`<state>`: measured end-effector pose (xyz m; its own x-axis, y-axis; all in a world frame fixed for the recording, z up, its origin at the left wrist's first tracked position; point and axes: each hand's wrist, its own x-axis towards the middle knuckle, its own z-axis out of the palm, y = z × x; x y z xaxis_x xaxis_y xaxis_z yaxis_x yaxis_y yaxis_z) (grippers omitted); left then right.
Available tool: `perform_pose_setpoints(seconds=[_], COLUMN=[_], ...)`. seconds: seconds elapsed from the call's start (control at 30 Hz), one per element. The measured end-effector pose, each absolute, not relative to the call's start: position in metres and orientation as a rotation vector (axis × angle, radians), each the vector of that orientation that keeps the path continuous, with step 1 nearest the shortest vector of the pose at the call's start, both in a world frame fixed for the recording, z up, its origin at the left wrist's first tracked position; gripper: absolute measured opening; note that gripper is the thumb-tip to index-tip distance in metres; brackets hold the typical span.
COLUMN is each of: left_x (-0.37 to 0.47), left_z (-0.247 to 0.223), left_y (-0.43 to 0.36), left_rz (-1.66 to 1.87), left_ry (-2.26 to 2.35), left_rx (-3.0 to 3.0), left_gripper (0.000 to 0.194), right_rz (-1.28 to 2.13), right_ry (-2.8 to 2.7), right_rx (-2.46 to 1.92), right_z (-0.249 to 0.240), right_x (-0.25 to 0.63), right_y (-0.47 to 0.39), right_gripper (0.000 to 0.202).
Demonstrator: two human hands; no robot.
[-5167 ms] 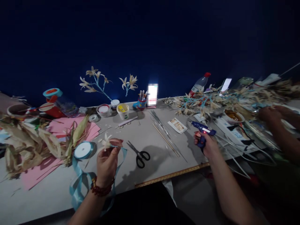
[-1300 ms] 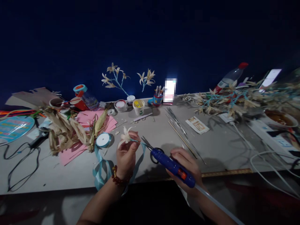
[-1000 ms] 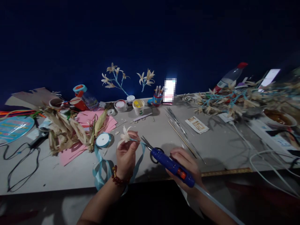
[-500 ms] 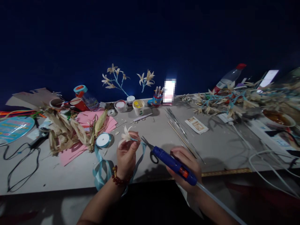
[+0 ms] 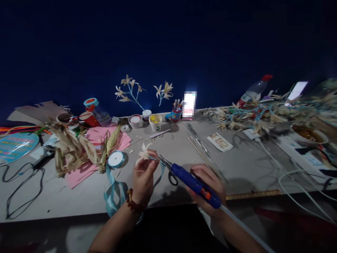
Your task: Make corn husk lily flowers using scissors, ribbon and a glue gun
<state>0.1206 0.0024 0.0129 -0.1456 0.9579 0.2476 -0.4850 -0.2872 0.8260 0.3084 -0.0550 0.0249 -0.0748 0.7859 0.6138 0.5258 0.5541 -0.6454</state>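
My left hand (image 5: 144, 172) pinches a small cream husk flower (image 5: 144, 153) by its stem, and a pale blue ribbon (image 5: 159, 174) hangs down from the fingers. A blue glue gun (image 5: 196, 184) is gripped in my right hand (image 5: 206, 181), with a clear glue stick (image 5: 244, 228) coming out of its back. The gun's front end points left, towards the flower stem and ribbon. Scissors (image 5: 173, 178) lie beneath the gun, one dark handle loop showing. Left of my left hand rests the blue ribbon spool (image 5: 116, 159), its ribbon trailing over the table edge.
Corn husks (image 5: 79, 151) lie on pink paper (image 5: 79, 177) at left. Finished flower sprays (image 5: 131, 89) stand at the back near a lit phone (image 5: 189, 104). Metal wires (image 5: 197, 138) lie right of centre. More flowers (image 5: 250, 112), a power strip (image 5: 297, 154) and white cables (image 5: 292, 193) are at right.
My left hand and the flower have shifted slightly to the right, nearer the glue gun. The right hand keeps the gun in nearly the same place. The camera view has moved a little.
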Motion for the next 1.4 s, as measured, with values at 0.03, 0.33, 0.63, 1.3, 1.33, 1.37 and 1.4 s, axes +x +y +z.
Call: perform_pose_setpoints(seconds=[0.03, 0.33, 0.63, 1.3, 1.33, 1.37, 1.4], left_x=[0.12, 0.119, 0.119, 0.105, 0.106, 0.106, 0.107], left_z=[0.013, 0.009, 0.004, 0.014, 0.013, 0.013, 0.013], left_y=[0.002, 0.006, 0.01, 0.009, 0.007, 0.006, 0.004], left_rz=[1.665, 1.611, 1.636, 1.691, 1.676, 1.663, 1.651], left_ry=[0.721, 0.762, 0.744, 0.811, 0.82, 0.826, 0.83], left_rx=[0.957, 0.947, 0.872, 0.9, 0.908, 0.919, 0.931], left_gripper=[0.005, 0.007, 0.012, 0.014, 0.014, 0.014, 0.015], right_rz=[0.308, 0.432, 0.517, -0.036, -0.093, -0.121, -0.144], right_ry=[-1.728, -1.655, -1.641, -1.703, -1.667, -1.644, -1.635], right_rx=[-1.071, -1.076, -1.11, -2.024, -2.156, -2.221, -2.276], right_z=[0.024, 0.022, 0.005, -0.022, -0.025, -0.028, -0.029], right_x=[0.309, 0.309, 0.313, 0.393, 0.407, 0.422, 0.436], right_y=[-0.055, -0.05, -0.051, -0.04, -0.037, -0.033, -0.029], right_gripper=[0.014, 0.008, 0.017, 0.023, 0.025, 0.027, 0.027])
